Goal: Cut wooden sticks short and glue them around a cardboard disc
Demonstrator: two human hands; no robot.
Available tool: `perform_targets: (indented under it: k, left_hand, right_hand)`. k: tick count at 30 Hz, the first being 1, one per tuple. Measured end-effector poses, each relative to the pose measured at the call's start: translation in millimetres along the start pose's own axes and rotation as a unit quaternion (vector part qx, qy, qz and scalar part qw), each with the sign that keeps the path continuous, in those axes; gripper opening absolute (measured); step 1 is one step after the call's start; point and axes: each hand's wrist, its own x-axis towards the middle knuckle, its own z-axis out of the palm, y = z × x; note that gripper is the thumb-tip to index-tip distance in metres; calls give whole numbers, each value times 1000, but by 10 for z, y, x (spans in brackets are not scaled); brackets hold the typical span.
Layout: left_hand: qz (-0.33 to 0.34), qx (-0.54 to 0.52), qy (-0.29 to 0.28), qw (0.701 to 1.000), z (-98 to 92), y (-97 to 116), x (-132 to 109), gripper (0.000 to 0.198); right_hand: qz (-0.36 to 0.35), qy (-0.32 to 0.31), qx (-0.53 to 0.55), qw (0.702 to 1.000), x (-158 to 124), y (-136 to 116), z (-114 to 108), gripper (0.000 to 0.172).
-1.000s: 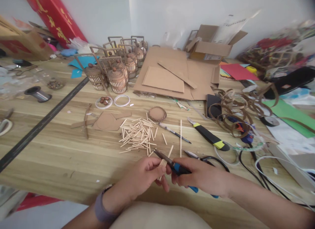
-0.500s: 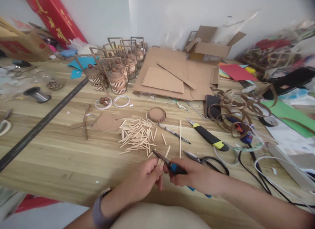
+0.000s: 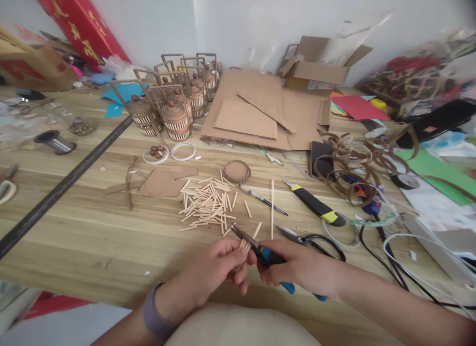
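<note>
Near the table's front edge, my left hand (image 3: 219,266) is closed, pinching a few short wooden sticks (image 3: 244,245) between thumb and fingers. My right hand (image 3: 305,269) is wrapped round a pair of pliers (image 3: 265,254) with blue and black handles. The pliers' dark jaws lie across the upper ends of the held sticks; whether they touch the wood I cannot tell. One stick (image 3: 257,230) pokes out beyond the jaws. Just ahead lies a loose pile of short sticks (image 3: 206,207), and a longer stick (image 3: 272,207) lies to its right.
Scissors (image 3: 312,242), a utility knife (image 3: 314,203) and a pen (image 3: 264,200) lie around my right hand. Behind the pile is a round cardboard base (image 3: 237,171). Farther back stand several small lidded baskets (image 3: 176,122) and cardboard sheets (image 3: 245,120). Curled brown strips (image 3: 357,165) clutter the right.
The pliers' handles are spread slightly wider and the held sticks have shifted a little to the right. Both hands stay in nearly the same place.
</note>
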Motion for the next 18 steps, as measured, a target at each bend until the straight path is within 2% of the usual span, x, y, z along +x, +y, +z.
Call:
perform_targets:
  k: [7, 10, 13, 15, 16, 18]
  left_hand:
    - [29, 4, -3, 1000, 20, -20, 26, 42]
    - [42, 81, 17, 996, -8, 15, 4, 41]
    - [71, 202, 56, 975, -57, 109, -65, 35]
    - [79, 273, 91, 954, -84, 175, -112, 30]
    - [77, 309, 105, 942, -91, 198, -125, 29]
    - [76, 379, 122, 914, -90, 210, -123, 27]
  right_hand:
    - [-47, 32, -70, 996, 43, 31, 50, 21]
    - [-80, 63, -123, 987, 62, 33, 55, 18]
    - [-95, 89, -162, 978, 30, 86, -5, 18]
    - [-98, 170, -193, 961, -4, 143, -65, 17]
    - [-110, 231, -214, 943, -16, 167, -92, 17]
    - [-168, 341, -262, 887, -20, 193, -119, 18]
